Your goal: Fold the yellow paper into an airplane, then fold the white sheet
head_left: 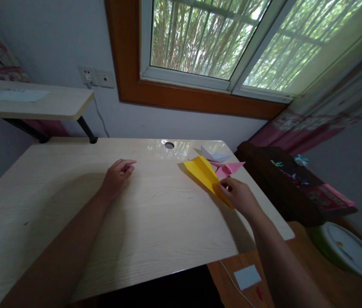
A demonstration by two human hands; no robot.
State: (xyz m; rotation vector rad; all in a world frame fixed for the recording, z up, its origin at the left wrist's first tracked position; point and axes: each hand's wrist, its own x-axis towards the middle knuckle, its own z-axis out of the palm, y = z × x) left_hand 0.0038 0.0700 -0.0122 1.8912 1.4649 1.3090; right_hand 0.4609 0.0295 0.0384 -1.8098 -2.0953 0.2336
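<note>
Yellow folded paper (198, 169): over the right part of the desk (155, 222), its near end in the right hand (241, 196), its wide end angled toward the window. Shadow along its lower left edge suggests it's at least partly off the surface.

Right hand pinches it between thumb and fingers. Keep that pinch light and on the folded layers; a hard squeeze would likely crease the paper, and a grip on one layer could let the fold spring open. Wrist steady, so the wide end doesn't swing or dip.

Just beyond: pink folded paper (226, 170), then white folded paper (214, 155). Yellow overlaps the pink in this view; can't tell if they touch. Best to clear it with a small lift, not a sideways drag, or edges could snag.

Left hand (118, 176): well apart on the other side, fingers loosely bent, nothing seen in it. Free to steady the wide end if that flops; flat fingers would do.

Farther out: cable hole (169, 145) at the desk's back edge, shelf (33, 107) at left. Neither crowds the paper.
</note>
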